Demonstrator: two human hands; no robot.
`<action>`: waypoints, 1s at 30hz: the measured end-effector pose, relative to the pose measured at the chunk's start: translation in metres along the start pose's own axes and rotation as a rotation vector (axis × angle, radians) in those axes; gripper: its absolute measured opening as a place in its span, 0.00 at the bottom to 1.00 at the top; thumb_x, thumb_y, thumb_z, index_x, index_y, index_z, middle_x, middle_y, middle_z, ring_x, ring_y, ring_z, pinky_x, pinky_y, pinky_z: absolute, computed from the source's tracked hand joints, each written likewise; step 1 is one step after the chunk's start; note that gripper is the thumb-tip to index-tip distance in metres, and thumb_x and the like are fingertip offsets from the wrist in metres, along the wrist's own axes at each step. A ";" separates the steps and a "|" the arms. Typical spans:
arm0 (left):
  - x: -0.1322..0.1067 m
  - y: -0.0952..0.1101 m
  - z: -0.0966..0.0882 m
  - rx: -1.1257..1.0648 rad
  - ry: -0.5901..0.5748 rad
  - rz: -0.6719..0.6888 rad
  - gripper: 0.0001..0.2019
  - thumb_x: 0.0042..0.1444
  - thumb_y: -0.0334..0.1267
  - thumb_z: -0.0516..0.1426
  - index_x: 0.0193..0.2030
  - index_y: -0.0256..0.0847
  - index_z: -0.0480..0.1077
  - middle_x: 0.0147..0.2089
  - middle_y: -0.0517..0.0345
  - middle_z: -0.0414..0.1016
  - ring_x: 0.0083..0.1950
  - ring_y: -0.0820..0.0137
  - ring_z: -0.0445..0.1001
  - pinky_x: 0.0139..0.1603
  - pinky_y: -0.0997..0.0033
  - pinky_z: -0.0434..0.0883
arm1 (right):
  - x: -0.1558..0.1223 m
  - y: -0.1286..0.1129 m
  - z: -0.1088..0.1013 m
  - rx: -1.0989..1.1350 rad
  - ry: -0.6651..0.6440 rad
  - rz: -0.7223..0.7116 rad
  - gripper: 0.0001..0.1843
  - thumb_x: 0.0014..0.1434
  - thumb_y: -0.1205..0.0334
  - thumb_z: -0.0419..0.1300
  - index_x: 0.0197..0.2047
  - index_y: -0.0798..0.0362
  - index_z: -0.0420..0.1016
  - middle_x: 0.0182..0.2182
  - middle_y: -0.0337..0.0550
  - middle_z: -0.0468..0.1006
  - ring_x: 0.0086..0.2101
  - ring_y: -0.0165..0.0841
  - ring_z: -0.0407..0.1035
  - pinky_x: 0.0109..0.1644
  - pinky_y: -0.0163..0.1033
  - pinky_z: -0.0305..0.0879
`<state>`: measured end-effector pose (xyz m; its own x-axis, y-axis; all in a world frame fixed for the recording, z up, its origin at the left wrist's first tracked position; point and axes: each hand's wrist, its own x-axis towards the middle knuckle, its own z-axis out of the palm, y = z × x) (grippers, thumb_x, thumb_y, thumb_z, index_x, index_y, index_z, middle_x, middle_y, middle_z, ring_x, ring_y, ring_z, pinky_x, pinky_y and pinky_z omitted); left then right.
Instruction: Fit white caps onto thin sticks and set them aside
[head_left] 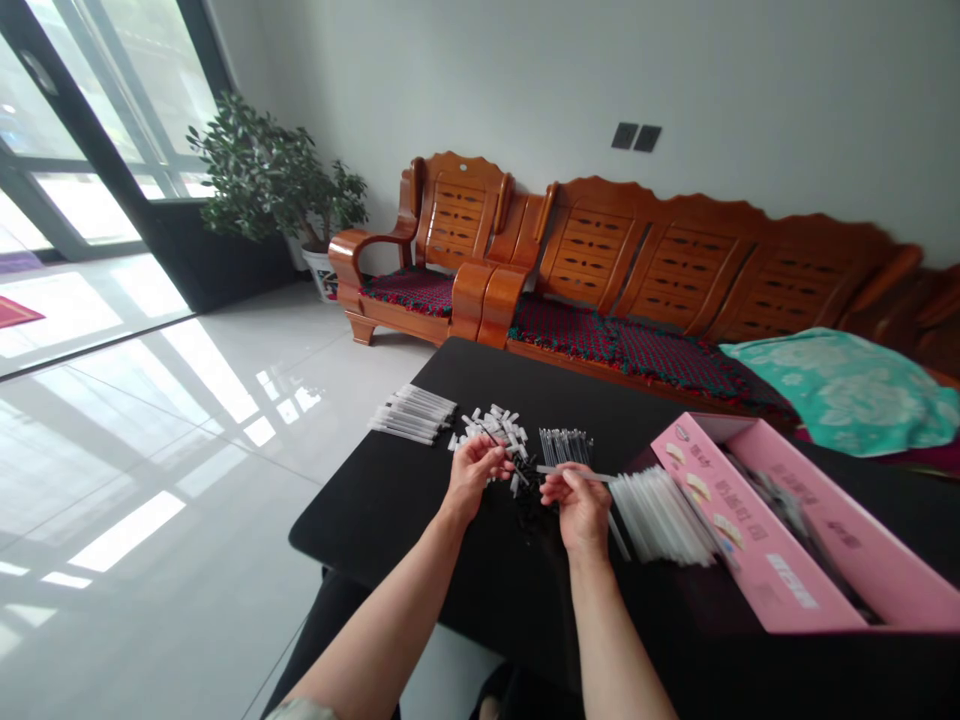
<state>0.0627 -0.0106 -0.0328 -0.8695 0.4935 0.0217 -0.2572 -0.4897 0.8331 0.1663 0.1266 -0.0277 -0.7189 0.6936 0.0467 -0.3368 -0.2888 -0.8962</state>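
Note:
Both my hands work over a black table (pixel 390 500). My left hand (pixel 475 468) is closed in a pinch on a thin dark pen refill, just in front of a pile of small white caps (pixel 495 425). My right hand (pixel 576 497) is closed on a clear pen barrel (pixel 592 476) that points right. A small heap of black parts (pixel 529 495) lies between my hands. Clear barrels (pixel 660 515) lie in a pile to the right of my right hand. A bundle of dark refills (pixel 566 443) sits behind it.
A stack of white finished pens (pixel 412 412) lies at the table's far left corner. An open pink box (pixel 780 530) stands on the right. Behind the table are a wooden armchair (pixel 435 250), a wooden sofa (pixel 675 280) with a teal cloth (pixel 840 390), and a potted plant (pixel 277 180).

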 end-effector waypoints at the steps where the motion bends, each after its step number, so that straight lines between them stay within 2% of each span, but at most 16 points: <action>1: 0.000 0.000 0.000 -0.018 0.014 0.010 0.19 0.47 0.46 0.67 0.38 0.34 0.70 0.32 0.55 0.76 0.30 0.71 0.76 0.30 0.74 0.72 | 0.000 0.000 -0.001 0.012 -0.014 0.010 0.12 0.49 0.59 0.66 0.35 0.56 0.74 0.23 0.42 0.80 0.20 0.35 0.75 0.19 0.36 0.69; 5: 0.002 0.001 -0.002 -0.082 0.049 0.026 0.20 0.47 0.45 0.67 0.40 0.35 0.69 0.35 0.53 0.77 0.33 0.70 0.77 0.32 0.73 0.73 | 0.002 0.000 -0.005 0.017 -0.041 0.031 0.11 0.49 0.60 0.66 0.35 0.56 0.75 0.23 0.43 0.81 0.20 0.36 0.75 0.20 0.37 0.71; 9: 0.000 0.002 -0.002 -0.024 0.018 0.005 0.20 0.48 0.47 0.66 0.43 0.35 0.70 0.34 0.55 0.76 0.30 0.71 0.75 0.30 0.73 0.72 | 0.002 0.001 -0.006 -0.006 -0.052 0.042 0.11 0.49 0.59 0.65 0.35 0.56 0.75 0.23 0.42 0.80 0.20 0.36 0.75 0.20 0.37 0.70; 11: -0.002 0.005 -0.001 0.045 -0.059 -0.042 0.21 0.50 0.47 0.64 0.45 0.35 0.72 0.30 0.57 0.73 0.26 0.74 0.72 0.27 0.75 0.69 | 0.003 0.001 -0.007 0.004 -0.058 0.044 0.11 0.50 0.59 0.65 0.35 0.55 0.75 0.23 0.42 0.80 0.20 0.36 0.75 0.20 0.37 0.70; 15: -0.010 0.010 0.001 0.158 -0.295 -0.146 0.22 0.54 0.48 0.61 0.49 0.32 0.75 0.23 0.61 0.67 0.19 0.78 0.64 0.19 0.79 0.59 | 0.005 0.000 -0.010 0.042 -0.060 0.043 0.11 0.51 0.56 0.63 0.35 0.54 0.74 0.22 0.41 0.80 0.20 0.35 0.74 0.19 0.36 0.68; 19: -0.014 0.010 0.000 0.237 -0.447 -0.235 0.21 0.53 0.46 0.62 0.46 0.30 0.77 0.17 0.64 0.63 0.14 0.82 0.55 0.15 0.79 0.45 | 0.007 -0.004 -0.013 0.099 -0.006 0.050 0.10 0.52 0.55 0.61 0.34 0.53 0.74 0.21 0.39 0.78 0.19 0.33 0.72 0.18 0.35 0.65; 24: -0.013 0.005 -0.002 0.197 -0.502 -0.287 0.18 0.50 0.42 0.64 0.42 0.29 0.79 0.18 0.64 0.62 0.14 0.83 0.53 0.15 0.79 0.41 | 0.009 -0.007 -0.016 0.124 0.038 0.043 0.10 0.51 0.55 0.61 0.32 0.52 0.73 0.19 0.37 0.77 0.17 0.32 0.69 0.16 0.34 0.62; 30: -0.013 0.006 -0.002 0.229 -0.532 -0.314 0.18 0.51 0.42 0.64 0.42 0.29 0.79 0.18 0.64 0.62 0.14 0.84 0.52 0.15 0.79 0.41 | 0.007 -0.009 -0.015 0.109 -0.004 0.028 0.08 0.51 0.56 0.60 0.31 0.53 0.72 0.17 0.36 0.75 0.15 0.31 0.66 0.13 0.33 0.59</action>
<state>0.0713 -0.0213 -0.0288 -0.4250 0.9050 -0.0204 -0.3173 -0.1278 0.9397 0.1732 0.1444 -0.0261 -0.7312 0.6817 0.0237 -0.3801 -0.3784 -0.8440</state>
